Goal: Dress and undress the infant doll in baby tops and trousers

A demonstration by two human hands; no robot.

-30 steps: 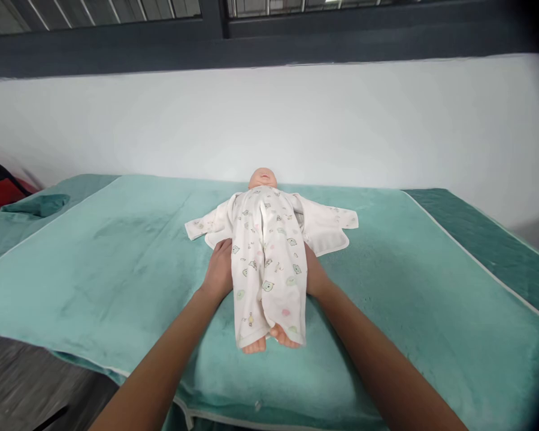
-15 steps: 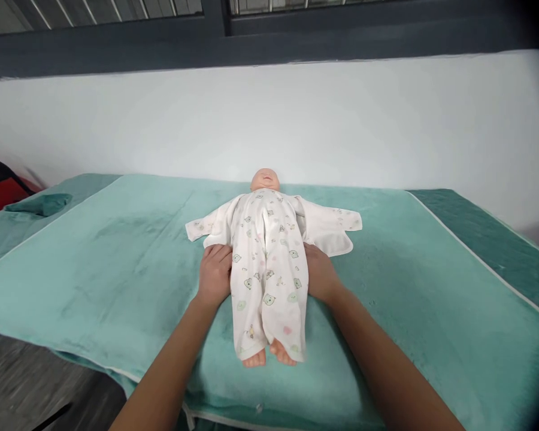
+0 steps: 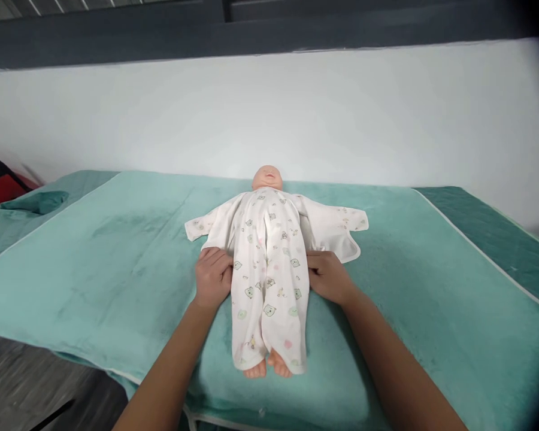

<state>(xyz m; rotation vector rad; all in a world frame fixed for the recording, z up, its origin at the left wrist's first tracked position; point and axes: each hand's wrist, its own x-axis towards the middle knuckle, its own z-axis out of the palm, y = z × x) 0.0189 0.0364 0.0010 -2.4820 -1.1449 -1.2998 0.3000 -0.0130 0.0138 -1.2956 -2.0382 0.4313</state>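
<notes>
A baby doll [image 3: 268, 178] lies on its back, head toward the wall and bare feet toward me. White printed trousers [image 3: 269, 299] cover its legs and most of its front. Its white jacket [image 3: 327, 233] is spread out to both sides, sleeves stretched sideways. On the doll's left-hand side in view, my left hand [image 3: 213, 276] is closed on the jacket's lower edge, fingers curled against the trousers. My right hand [image 3: 330, 276] is pinched at the jacket's lower edge on the other side, close to the trousers. Both sets of fingertips are partly hidden.
A green padded cover [image 3: 117, 257] lies over the bed, with a darker green part [image 3: 489, 233] at the right. Behind stands a white wall [image 3: 269, 114] below a dark window frame [image 3: 161, 42]. A red and black object [image 3: 0, 185] is at the far left.
Both hands have drawn back slightly toward me and outward from beside the trousers, with more of the fingers now showing. The jacket's right flap has spread a little. The view has tilted down.
</notes>
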